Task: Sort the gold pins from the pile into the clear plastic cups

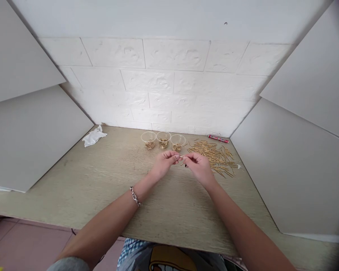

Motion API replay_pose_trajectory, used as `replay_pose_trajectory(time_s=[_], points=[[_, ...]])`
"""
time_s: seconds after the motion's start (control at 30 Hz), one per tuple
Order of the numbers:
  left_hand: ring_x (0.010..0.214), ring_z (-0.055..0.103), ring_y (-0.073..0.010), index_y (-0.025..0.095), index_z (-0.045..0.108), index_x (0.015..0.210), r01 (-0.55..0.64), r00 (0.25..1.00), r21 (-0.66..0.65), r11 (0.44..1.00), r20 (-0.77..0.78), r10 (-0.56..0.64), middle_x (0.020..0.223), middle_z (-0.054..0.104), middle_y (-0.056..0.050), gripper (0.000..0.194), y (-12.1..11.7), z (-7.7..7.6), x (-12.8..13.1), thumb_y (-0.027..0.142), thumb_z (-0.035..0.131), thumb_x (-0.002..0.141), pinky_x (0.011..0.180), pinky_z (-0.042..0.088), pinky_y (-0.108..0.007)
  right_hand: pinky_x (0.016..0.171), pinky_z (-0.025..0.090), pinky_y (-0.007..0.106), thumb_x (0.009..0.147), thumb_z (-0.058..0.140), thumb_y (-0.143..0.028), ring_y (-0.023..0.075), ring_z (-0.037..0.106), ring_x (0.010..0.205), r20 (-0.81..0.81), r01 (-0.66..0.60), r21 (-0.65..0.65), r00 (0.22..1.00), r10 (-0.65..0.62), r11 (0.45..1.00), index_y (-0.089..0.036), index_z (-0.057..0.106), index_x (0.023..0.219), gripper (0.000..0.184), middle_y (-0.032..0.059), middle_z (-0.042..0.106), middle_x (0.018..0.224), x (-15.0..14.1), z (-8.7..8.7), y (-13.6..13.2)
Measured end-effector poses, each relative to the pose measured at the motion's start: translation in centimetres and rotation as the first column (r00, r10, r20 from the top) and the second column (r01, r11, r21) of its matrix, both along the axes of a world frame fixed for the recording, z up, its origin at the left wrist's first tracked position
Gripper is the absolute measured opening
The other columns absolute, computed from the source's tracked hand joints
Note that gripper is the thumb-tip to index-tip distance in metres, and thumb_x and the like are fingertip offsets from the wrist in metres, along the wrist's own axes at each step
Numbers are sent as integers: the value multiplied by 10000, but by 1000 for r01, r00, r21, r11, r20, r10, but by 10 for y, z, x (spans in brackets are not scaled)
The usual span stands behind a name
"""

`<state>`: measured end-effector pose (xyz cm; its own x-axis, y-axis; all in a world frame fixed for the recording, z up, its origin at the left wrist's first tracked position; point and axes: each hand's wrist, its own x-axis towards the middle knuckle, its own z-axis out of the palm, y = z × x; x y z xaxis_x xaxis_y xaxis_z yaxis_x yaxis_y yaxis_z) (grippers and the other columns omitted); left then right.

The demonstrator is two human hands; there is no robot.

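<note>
Over the middle of the table, my left hand [167,162] and my right hand [199,165] meet with thumbs and fingertips pinched. Between them is a thin gold-coloured metal rod [181,156], gripped from both sides; the fingers cover most of it. Just beyond my hands stand three clear plastic cups: a left cup [148,136], a middle cup [164,136] and a right cup [178,139]. Each has small gold-coloured metal parts at its bottom. Beside my right hand spreads a loose pile of slim gold-coloured rods [214,153], partly hidden behind that hand.
Tiny gold-brown bits [139,153] are scattered left of the cups. A crumpled white tissue [94,136] lies at the back left, and a red wrapped stick [218,139] at the back right. White panels [31,139] flank the wooden table [101,188], with a brick-patterned wall [158,82] behind.
</note>
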<state>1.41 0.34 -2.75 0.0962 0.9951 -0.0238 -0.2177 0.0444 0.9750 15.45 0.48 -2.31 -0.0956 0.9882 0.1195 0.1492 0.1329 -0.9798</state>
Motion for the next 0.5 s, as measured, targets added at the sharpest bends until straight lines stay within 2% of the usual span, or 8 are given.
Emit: replay_pose_trajectory(time_s=[0.27, 0.37, 0.5], points=[[566, 463, -54, 105, 617, 717, 5, 997, -91, 996, 81, 2, 696, 610, -25, 315, 0, 2, 0, 365, 727, 579, 580, 357, -201, 522, 437, 238, 680, 585, -291, 100, 527, 525, -190, 60, -25, 980, -64, 998, -135, 607, 724, 164, 27, 628, 646, -11, -4, -2], [565, 463, -58, 109, 625, 730, 5, 1000, -86, 996, 16, -4, 710, 617, -31, 318, 1, 4, -3, 376, 720, 587, 569, 352, -205, 512, 435, 233, 692, 576, -291, 99, 528, 531, -227, 54, -26, 972, -59, 998, -141, 593, 742, 159, 23, 626, 659, -13, -7, -2], [553, 455, -64, 111, 622, 735, 33, 991, -38, 999, -129, -37, 702, 619, -33, 319, 4, 6, -7, 401, 684, 616, 559, 346, -212, 502, 430, 231, 701, 574, -298, 97, 522, 530, -201, 40, -28, 979, -45, 999, -151, 582, 754, 156, 17, 623, 667, -13, -7, -3]])
